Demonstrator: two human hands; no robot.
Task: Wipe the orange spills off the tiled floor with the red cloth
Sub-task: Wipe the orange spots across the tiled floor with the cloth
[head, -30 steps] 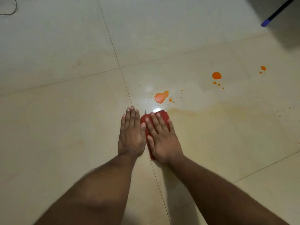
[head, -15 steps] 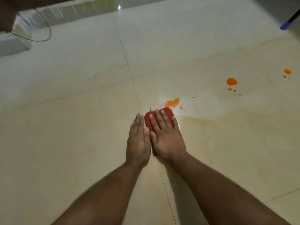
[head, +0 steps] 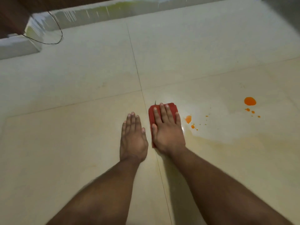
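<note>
My right hand (head: 168,130) lies flat with straight fingers on the folded red cloth (head: 171,106), pressing it onto the cream tiled floor (head: 81,143). Most of the cloth is hidden under the palm. Just right of the cloth sits a small orange spill (head: 188,119) with tiny droplets around it. A larger round orange spot (head: 250,101) with a few drops lies farther right. My left hand (head: 133,138) rests flat on the bare tile beside the cloth, fingers straight, apart from the cloth.
A pale yellowish wet smear (head: 227,143) spreads over the tiles right of my right hand. A low white step or wall base (head: 97,15) runs along the top, with a thin black cable (head: 53,41) looped at the top left.
The cloth under my right hand has slid forward over part of the nearest orange spill, which now shows smaller at the cloth's right. The view has tilted up, showing the wall base.
</note>
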